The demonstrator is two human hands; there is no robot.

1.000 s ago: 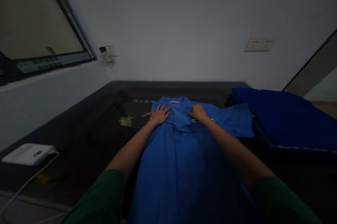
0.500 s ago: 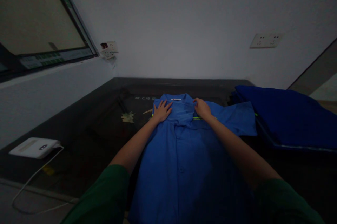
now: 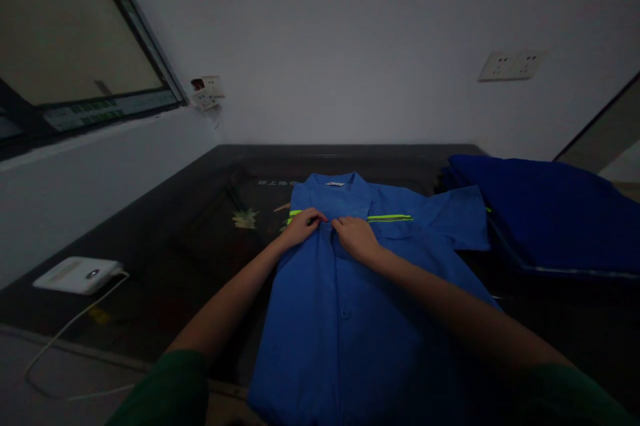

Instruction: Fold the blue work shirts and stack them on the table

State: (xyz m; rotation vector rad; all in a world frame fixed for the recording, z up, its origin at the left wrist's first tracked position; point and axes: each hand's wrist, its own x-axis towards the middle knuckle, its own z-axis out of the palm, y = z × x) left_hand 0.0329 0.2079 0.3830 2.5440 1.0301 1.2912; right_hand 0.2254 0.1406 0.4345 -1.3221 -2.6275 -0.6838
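Note:
A blue button-front shirt (image 3: 320,319) with yellow-green stripes lies face up on the dark table, its collar pointing away from me. My left hand (image 3: 301,226) is at the left of the upper front opening, fingers closed on the cloth beside the stripe. Just to the right, my right hand (image 3: 356,237) has its bent fingertips pinching the shirt's front edge near the upper button. The two sets of fingertips almost meet. One sleeve (image 3: 460,216) spreads out to the right; the left sleeve is not visible.
Folded dark blue cloth (image 3: 545,213) is stacked on the table's right side. A white box-shaped device (image 3: 75,275) with a cable (image 3: 75,329) sits at the left. The dark table (image 3: 165,259) meets the wall, which has sockets (image 3: 511,66); a window (image 3: 85,33) is at the left.
Both hands have come down from the collar area to the front opening, my right hand moving left. The yellow-green stripe on the shirt's right side now shows more fully.

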